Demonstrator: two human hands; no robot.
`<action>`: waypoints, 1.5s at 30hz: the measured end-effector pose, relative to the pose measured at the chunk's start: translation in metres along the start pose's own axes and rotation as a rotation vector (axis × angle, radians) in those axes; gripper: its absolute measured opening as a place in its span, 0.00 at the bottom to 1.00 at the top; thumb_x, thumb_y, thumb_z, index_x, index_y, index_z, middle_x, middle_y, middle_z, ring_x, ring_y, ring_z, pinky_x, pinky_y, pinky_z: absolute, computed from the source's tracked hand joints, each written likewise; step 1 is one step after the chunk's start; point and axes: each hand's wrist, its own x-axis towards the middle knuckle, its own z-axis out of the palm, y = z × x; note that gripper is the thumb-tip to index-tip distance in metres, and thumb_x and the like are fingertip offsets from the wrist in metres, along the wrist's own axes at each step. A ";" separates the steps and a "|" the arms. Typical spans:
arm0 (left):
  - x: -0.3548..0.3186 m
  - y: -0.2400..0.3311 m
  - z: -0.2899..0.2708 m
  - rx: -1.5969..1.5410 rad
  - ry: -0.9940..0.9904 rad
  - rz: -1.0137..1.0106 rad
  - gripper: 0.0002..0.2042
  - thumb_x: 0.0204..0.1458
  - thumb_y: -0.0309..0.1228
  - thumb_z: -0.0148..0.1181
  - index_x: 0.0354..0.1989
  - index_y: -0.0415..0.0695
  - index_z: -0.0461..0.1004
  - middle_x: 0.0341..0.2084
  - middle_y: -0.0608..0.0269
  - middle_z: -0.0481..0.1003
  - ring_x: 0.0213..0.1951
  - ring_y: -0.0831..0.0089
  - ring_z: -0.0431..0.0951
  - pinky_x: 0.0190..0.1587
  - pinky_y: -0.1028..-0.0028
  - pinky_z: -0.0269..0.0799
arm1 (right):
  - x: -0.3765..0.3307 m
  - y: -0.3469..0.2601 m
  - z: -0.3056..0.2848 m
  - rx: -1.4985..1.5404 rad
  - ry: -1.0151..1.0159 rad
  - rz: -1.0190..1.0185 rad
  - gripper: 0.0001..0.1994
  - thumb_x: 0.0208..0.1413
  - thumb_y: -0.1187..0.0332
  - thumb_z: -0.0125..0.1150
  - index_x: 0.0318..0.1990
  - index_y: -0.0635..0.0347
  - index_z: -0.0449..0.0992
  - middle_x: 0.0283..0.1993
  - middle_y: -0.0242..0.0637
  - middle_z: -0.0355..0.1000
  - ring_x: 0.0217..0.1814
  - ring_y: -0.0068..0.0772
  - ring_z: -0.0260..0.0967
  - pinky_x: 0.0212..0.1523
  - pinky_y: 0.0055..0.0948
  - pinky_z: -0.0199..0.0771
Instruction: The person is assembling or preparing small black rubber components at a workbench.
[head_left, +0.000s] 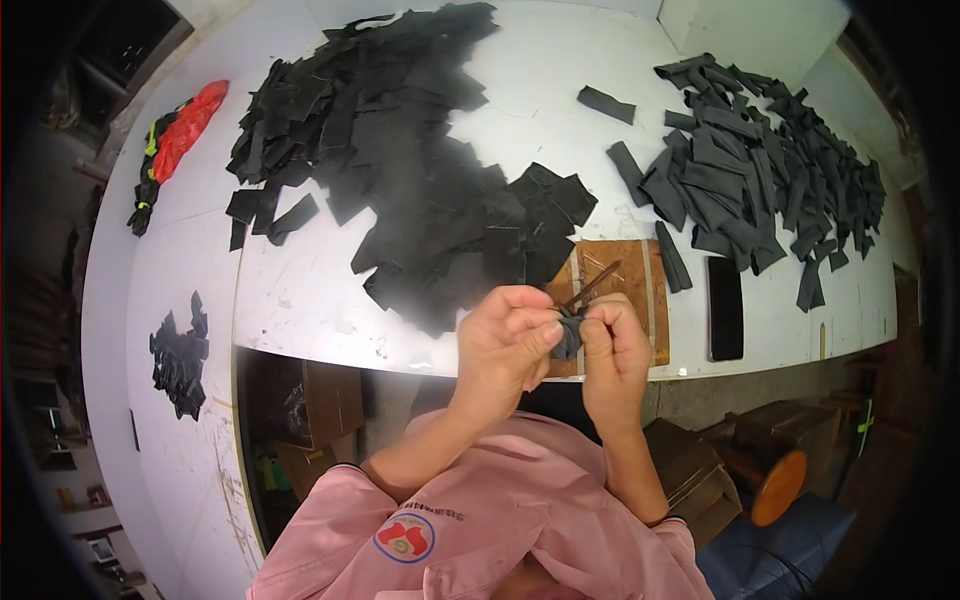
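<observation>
Close to the table's front edge, my left hand [508, 338] and my right hand [614, 352] meet with fingers closed on one small dark grey fabric piece [568, 342]. The piece is bunched between the fingertips, which hide part of it. Just beyond it a thin brown stick-like tool [603, 280] slants up to the right over a brown wooden board [640, 310]; whether a hand touches the tool I cannot tell. A large heap of flat black fabric pieces [400, 150] spreads beyond my left hand. Narrow folded or tubular dark grey strips [730, 170] are piled at the far right.
A black phone [725, 308] lies right of the board. Several dark scraps [180, 355] and a red plastic bag [190, 130] sit on the left table section. Below the table are cardboard boxes [330, 400] at left and a wooden stool [780, 488] at right.
</observation>
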 end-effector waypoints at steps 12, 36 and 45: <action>0.048 0.037 0.023 -0.836 -0.846 -0.444 0.25 0.54 0.35 0.40 0.55 0.32 0.45 0.17 0.62 0.67 0.06 0.85 0.58 0.07 0.84 0.55 | 0.058 -0.063 -0.029 0.062 -0.204 0.121 0.07 0.53 0.71 0.48 0.25 0.63 0.65 0.22 0.27 0.60 0.22 0.15 0.53 0.22 0.15 0.53; 0.060 0.003 -0.008 -1.017 -0.456 -0.620 0.16 0.54 0.24 0.38 0.51 0.39 0.58 0.33 0.51 0.69 0.07 0.82 0.56 0.06 0.85 0.51 | 0.062 0.011 -0.027 0.232 -0.393 0.299 0.10 0.54 0.66 0.50 0.24 0.61 0.66 0.19 0.24 0.59 0.20 0.13 0.54 0.21 0.15 0.55; 0.045 0.001 -0.010 0.189 -0.206 -0.115 0.23 0.49 0.26 0.51 0.55 0.37 0.54 0.25 0.65 0.70 0.16 0.85 0.65 0.15 0.84 0.59 | 0.055 0.042 -0.030 0.398 -0.464 0.393 0.09 0.54 0.67 0.48 0.24 0.60 0.67 0.20 0.23 0.59 0.21 0.13 0.55 0.21 0.15 0.56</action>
